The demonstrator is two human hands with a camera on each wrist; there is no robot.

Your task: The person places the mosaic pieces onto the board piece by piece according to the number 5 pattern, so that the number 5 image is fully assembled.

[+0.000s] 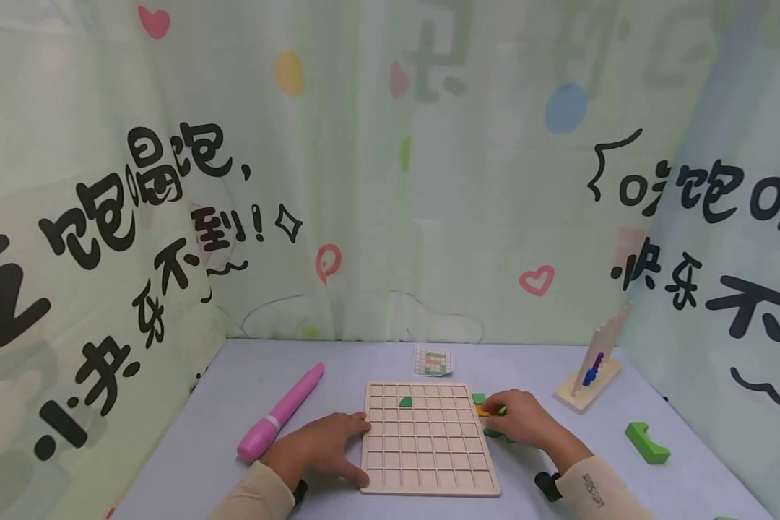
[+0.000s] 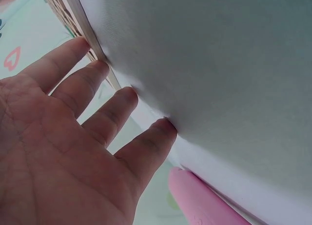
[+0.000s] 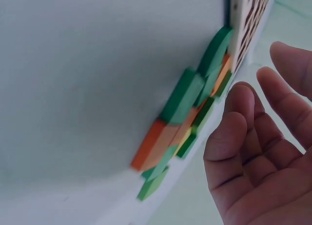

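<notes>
Your right hand (image 1: 523,420), half curled with no visible hold, hovers by unplaced blocks (image 3: 180,103); your left (image 1: 321,444), fingers spread, touches the board (image 1: 429,442) between them. Only one green piece (image 1: 406,402) sits there, so most filling seems left.

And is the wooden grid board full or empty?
Nearly empty: in the head view the board has one green piece on it, and the rest looks bare.
</notes>
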